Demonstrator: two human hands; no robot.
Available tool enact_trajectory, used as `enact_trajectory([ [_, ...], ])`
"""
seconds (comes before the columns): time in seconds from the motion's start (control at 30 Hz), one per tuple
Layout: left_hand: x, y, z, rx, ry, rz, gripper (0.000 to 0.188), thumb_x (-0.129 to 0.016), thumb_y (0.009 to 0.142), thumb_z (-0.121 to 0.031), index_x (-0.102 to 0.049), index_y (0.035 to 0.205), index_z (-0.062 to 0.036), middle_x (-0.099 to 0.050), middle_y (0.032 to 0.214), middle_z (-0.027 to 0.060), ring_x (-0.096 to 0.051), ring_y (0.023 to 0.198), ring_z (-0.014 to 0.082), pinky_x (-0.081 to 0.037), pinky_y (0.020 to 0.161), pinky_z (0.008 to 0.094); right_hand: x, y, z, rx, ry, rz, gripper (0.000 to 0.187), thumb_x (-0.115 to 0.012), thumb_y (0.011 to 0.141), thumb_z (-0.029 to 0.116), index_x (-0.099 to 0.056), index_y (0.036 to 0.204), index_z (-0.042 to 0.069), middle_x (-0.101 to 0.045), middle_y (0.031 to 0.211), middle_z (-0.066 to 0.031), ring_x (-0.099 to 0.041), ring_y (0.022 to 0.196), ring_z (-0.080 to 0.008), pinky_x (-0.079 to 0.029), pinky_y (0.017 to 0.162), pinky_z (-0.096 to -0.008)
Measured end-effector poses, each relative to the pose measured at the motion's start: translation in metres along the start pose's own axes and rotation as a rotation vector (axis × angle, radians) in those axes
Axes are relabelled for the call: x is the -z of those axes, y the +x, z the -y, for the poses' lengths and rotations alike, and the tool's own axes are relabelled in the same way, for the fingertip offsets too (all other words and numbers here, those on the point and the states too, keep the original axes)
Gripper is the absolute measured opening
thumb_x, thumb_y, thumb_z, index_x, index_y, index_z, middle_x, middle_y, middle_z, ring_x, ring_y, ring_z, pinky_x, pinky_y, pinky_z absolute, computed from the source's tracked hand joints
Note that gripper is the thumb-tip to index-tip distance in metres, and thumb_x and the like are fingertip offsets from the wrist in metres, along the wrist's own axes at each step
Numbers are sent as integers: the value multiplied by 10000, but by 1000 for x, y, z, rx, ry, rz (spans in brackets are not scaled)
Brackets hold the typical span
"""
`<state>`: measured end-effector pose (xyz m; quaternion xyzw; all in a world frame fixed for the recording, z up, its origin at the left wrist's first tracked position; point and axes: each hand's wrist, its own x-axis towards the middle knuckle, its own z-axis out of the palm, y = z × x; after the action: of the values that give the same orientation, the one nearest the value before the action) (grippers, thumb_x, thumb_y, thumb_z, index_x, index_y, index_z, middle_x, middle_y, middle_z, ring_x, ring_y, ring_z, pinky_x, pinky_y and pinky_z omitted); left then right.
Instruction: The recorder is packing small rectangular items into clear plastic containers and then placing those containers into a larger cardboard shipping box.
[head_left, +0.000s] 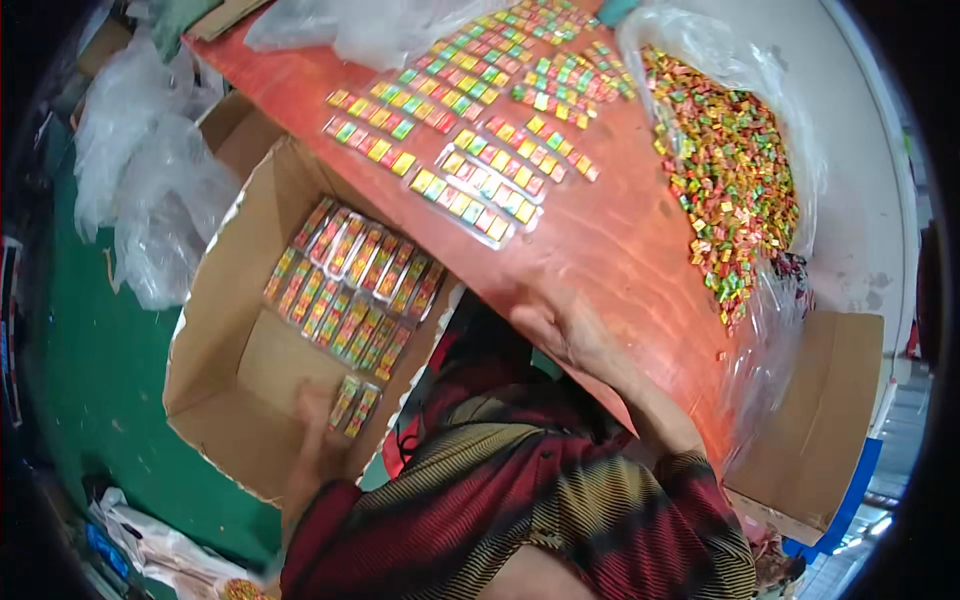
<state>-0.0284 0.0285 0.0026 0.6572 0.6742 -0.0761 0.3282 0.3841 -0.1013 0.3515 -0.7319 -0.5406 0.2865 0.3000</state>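
Note:
My left hand reaches down inside an open cardboard box, close beside a clear pack of small colourful wrapped pieces. Its fingers are blurred, so I cannot make out whether it touches the pack. Further up in the box, similar clear packs stand in two close rows. Over the near edge of the reddish table, my right hand hovers with thumb apart from blurred fingers and nothing visible in it. Beyond it, clear trays filled with red, yellow and green pieces lie on the tabletop.
A large heap of loose colourful pieces lies on clear plastic sheeting at the table's right. More filled rows cover the far side. Crumpled plastic bags hang left of the box, above a green floor. Another cardboard box stands at right.

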Motion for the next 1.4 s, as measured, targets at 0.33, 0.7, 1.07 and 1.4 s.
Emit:
enact_trajectory([
  [0.33, 171, -72, -324, -1362, -89, -554, 471, -567, 796, -293, -464, 1169, -23, -476, 1158, 176, -433, 1093, 358, -327, 925, 451, 10, 121, -78, -76, -542, -539, 579, -505, 825, 372, -332, 1297, 85, -288, 1325, -206, -228, 1248, -392, -187, 962, -588],
  [0.7, 145, -74, -458, -1635, 490, -122, 699, -558, 721, -517, -390, 1268, -115, -300, 1340, 164, -247, 1248, 349, -220, 986, 540, 51, 166, -125, -66, -639, -626, 615, -478, 815, 456, -370, 1273, 61, -306, 1321, -216, -250, 1237, -399, -158, 979, -595],
  [1.07, 130, -82, -464, -1510, 547, -46, 719, -518, 742, -544, -357, 1291, -109, -251, 1356, 187, -209, 1255, 385, -193, 996, 554, 57, 173, -140, -87, -684, -565, 588, -455, 815, 492, -409, 1243, 91, -357, 1281, -165, -296, 1212, -350, -211, 959, -576],
  [1.4, 93, -131, -450, -1494, 482, -32, 755, -456, 766, -574, -312, 1319, -80, -215, 1368, 213, -161, 1268, 398, -163, 995, 564, 64, 117, -147, 2, -684, -519, 537, -493, 807, 435, -441, 1211, 85, -401, 1245, -156, -330, 1187, -341, -192, 985, -542],
])
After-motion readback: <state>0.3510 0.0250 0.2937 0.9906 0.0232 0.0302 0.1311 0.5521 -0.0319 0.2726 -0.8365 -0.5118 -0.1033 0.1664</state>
